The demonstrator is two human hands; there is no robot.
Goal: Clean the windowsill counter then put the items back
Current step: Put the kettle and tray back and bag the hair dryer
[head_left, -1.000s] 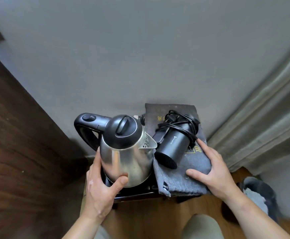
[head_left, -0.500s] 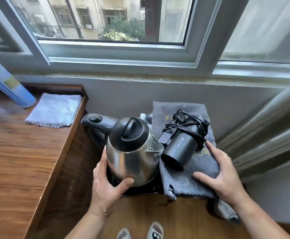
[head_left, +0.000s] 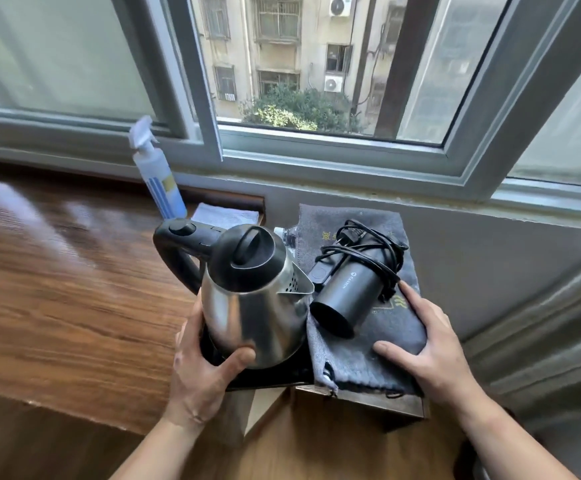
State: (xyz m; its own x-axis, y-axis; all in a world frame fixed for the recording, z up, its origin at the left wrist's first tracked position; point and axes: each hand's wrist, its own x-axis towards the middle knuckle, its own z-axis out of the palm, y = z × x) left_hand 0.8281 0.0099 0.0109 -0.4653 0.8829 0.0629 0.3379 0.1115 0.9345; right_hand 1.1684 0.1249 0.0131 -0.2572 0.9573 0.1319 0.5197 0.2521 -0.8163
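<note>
The left hand (head_left: 201, 372), at lower centre, curls around the lower body of a steel electric kettle (head_left: 254, 306), thumb pressed on its front and fingers up its left side. The kettle stands on a dark tray (head_left: 268, 377). The right hand (head_left: 431, 344), right of centre, grasps a gray pouch (head_left: 351, 362) draped over the tray's right part, thumb on top and the outer fingers bent over the edge. A black hair dryer (head_left: 348, 296) with its cord wound around it lies on the pouch, just beside the kettle's spout. The wooden windowsill counter (head_left: 57, 289) fills the left of the frame; at its far end stand a spray bottle (head_left: 159, 178) and a folded cloth (head_left: 225, 214).
</note>
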